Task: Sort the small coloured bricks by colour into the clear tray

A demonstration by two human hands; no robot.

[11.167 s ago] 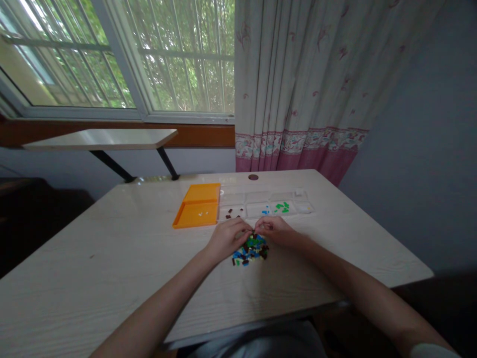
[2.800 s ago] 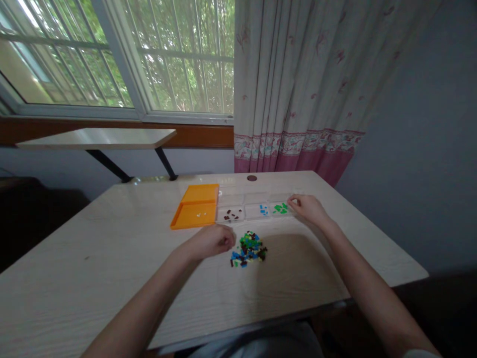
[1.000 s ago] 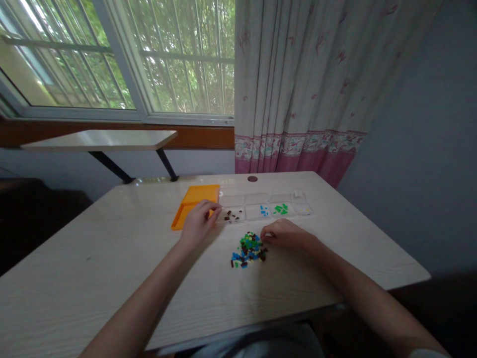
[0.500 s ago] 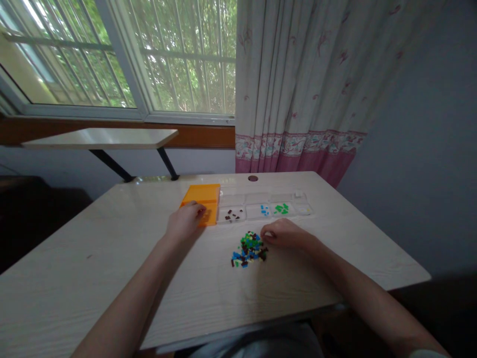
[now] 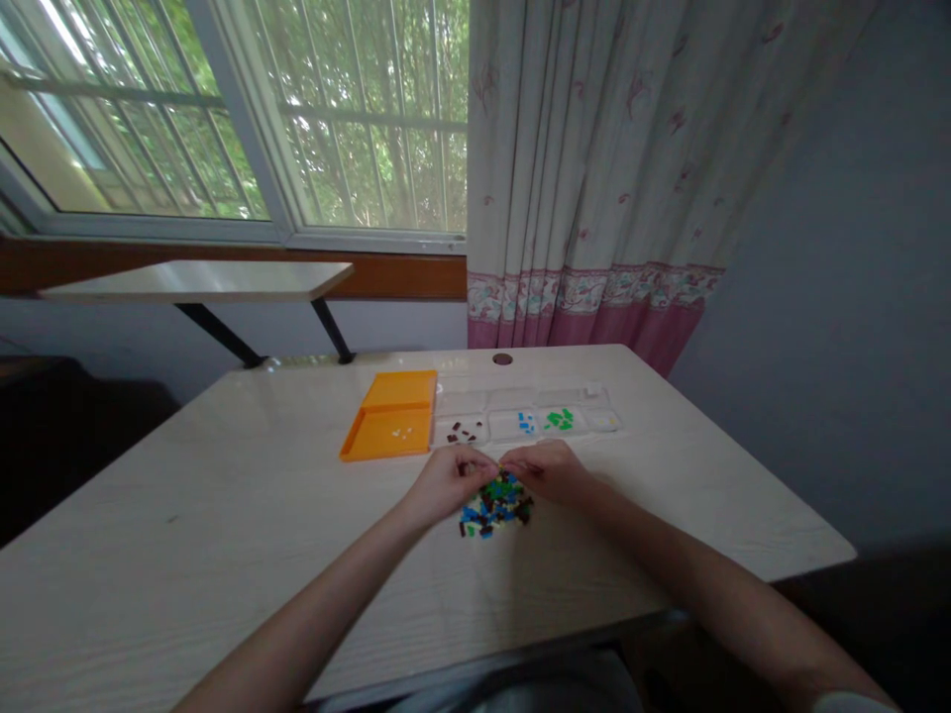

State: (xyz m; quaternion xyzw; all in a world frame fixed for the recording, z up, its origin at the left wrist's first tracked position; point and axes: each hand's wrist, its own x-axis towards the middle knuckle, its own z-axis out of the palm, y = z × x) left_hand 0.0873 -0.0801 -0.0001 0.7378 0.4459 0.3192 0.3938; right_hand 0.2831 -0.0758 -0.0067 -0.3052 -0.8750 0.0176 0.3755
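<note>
Together — fingers (image 5: pixel 475 457); coloured pieces (image 5: pixel 496 505) alongside

Left grip (image 5: pixel 447 480), right grip (image 5: pixel 551 469) close together, curled.

- A pale wood-grain table (image 5: pixel 223 555) with a round dark hole (image 5: pixel 503 359) near its far edge
- A raised pale rectangular shelf (image 5: pixel 200 280) on slanted black supports (image 5: pixel 219 335)
- A barred, grey-framed glass window (image 5: pixel 371 129), daylight and green foliage (image 5: pixel 416 173) beyond
- An orange-brown strip (image 5: pixel 401 278) beneath it
- A whitish floral fabric curtain (image 5: pixel 586 158), pink along the bottom
- A plain blue-grey wall (image 5: pixel 832 297), dimly lit
</note>
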